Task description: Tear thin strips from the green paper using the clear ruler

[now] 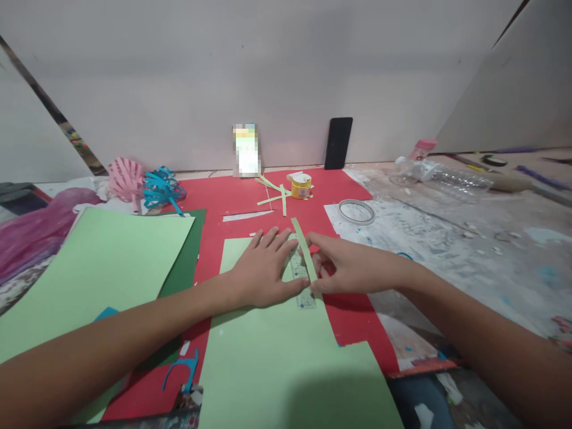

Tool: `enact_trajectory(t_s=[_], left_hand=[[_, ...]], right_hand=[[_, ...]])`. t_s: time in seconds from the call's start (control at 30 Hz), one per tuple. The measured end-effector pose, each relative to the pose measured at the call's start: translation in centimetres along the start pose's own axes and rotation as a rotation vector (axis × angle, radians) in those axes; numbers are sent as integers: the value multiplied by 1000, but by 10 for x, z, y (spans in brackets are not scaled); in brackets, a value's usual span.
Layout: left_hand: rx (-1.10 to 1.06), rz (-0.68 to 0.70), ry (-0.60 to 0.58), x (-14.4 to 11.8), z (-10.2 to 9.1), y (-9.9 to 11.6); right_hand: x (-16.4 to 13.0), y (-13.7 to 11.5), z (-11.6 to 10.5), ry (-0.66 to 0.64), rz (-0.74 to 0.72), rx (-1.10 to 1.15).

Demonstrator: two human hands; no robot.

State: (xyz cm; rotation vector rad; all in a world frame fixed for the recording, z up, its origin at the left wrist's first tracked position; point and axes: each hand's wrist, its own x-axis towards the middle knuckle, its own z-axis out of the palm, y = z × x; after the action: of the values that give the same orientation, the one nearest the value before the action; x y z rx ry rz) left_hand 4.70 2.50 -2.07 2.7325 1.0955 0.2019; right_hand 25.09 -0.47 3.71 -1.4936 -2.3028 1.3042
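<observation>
Left hand (pixel 263 271) lying flat with fingers spread, pressing a clear ruler (pixel 302 280) onto the light green paper (pixel 277 351), right hand (pixel 353 268) pinching a thin green strip (pixel 304 247) along the ruler's edge, tape roll (pixel 356 211) sitting nearby on the red sheet (pixel 250 196)

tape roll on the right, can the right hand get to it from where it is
Probably yes. The tape roll lies flat just beyond the right hand, with only bare table between them, though that hand is pinching a green paper strip.

Both forearms reached forward. The left hand (pixel 263 271) lay flat, palm down, fingers spread; the right hand (pixel 346 268) pinched beside it, thumbs nearly touching.
</observation>
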Motion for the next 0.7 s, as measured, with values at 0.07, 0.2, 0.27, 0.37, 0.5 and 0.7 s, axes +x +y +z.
enact_trajectory(t_s=[0.07, 0.2, 0.27, 0.37, 0.5, 0.7], left_hand=[[12, 2, 8, 5, 0, -5], [44, 23, -8, 20, -4, -17], [52, 28, -18, 25, -7, -21], [64, 28, -40, 22, -12, -20], [72, 32, -78, 4, -15, -12], [69, -17, -67, -28, -7, 11]], right_hand=[[6, 6, 2, 47, -5, 17], [17, 20, 5, 147, -22, 37], [20, 24, 5, 173, -31, 44], [21, 26, 3, 165, -42, 52], [18, 23, 1, 150, -49, 39], [18, 24, 2, 151, -82, 31]])
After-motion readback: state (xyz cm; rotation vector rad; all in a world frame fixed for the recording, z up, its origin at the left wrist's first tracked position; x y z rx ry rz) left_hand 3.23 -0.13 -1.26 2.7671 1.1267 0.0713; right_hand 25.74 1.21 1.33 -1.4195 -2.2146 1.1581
